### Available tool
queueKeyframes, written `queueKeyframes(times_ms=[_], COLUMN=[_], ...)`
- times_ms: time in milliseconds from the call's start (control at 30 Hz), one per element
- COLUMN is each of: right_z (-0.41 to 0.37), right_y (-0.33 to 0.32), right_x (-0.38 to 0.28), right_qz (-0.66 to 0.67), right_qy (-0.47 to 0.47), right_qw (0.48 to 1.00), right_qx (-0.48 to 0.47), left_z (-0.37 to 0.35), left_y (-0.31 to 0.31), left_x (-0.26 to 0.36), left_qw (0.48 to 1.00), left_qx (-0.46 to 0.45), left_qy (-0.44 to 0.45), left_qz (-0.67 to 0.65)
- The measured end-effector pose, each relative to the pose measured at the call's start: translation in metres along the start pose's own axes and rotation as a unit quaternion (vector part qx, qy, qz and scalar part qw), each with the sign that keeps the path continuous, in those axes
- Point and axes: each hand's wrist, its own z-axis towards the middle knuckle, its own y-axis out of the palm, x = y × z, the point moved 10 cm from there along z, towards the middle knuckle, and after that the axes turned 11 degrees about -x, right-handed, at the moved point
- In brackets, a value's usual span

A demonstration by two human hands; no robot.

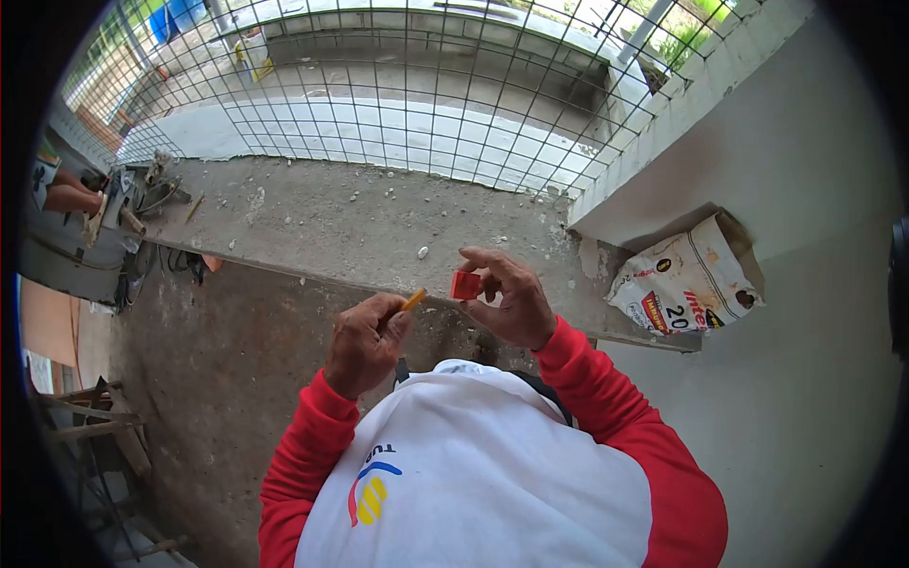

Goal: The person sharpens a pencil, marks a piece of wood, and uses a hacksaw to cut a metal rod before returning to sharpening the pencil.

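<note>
My left hand (366,343) is closed on a short yellow pencil (414,300), whose end sticks out from between thumb and fingers toward the right. Across from it, my right hand (516,301) pinches a small red block (465,285) between thumb and fingers; its exact kind is too small to make out. A narrow gap separates the pencil from the block. Both hands are raised in front of my body, over the near edge of a rough concrete ledge (312,222).
Wire mesh (407,90) rises behind the ledge. A torn paper sack (686,279) leans at the right wall. White crumbs, including a larger lump (423,253), lie on the ledge. Another person's hand (80,199) shows far left, above scrap wood (95,426).
</note>
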Motion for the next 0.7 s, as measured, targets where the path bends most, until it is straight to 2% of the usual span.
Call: queueKeyframes(times_ms=[67, 233, 333, 433, 533, 567, 600, 633, 700], right_z=[-0.001, -0.001, -0.005, -0.007, -0.01, -0.01, -0.012, -0.017, -0.02], right_y=[0.001, 0.003, -0.01, -0.004, -0.004, -0.005, -0.001, 0.009, 0.01], right_x=[-0.003, -0.022, -0.043, -0.044, 0.008, 0.03, 0.049, 0.064, 0.072], right_qz=[-0.006, -0.059, -0.14, -0.14, 0.103, 0.262, 0.413, 0.55, 0.566], right_qy=[-0.018, -0.104, -0.155, -0.187, -0.058, 0.012, 0.084, 0.153, 0.156], right_qw=[1.0, 0.993, 0.976, 0.972, 0.993, 0.965, 0.907, 0.821, 0.809], right_qx=[-0.007, -0.007, 0.059, 0.022, -0.002, 0.005, 0.013, 0.021, 0.017], left_z=[0.01, 0.036, 0.038, 0.038, 0.032, 0.03, 0.03, 0.03, 0.03], left_y=[0.006, 0.045, 0.058, 0.071, 0.07, 0.066, 0.059, 0.051, 0.043], left_x=[-0.011, -0.006, -0.02, -0.026, -0.032, -0.036, -0.036, -0.037, -0.03], left_qw=[0.997, 0.965, 0.929, 0.9, 0.9, 0.902, 0.929, 0.951, 0.987], left_qx=[0.014, 0.004, 0.007, -0.008, 0.019, 0.037, 0.026, 0.016, -0.001], left_qy=[-0.018, 0.004, -0.018, -0.042, -0.063, -0.07, -0.06, -0.05, -0.031], left_qz=[-0.068, -0.26, -0.37, -0.434, -0.432, -0.424, -0.365, -0.306, -0.159])
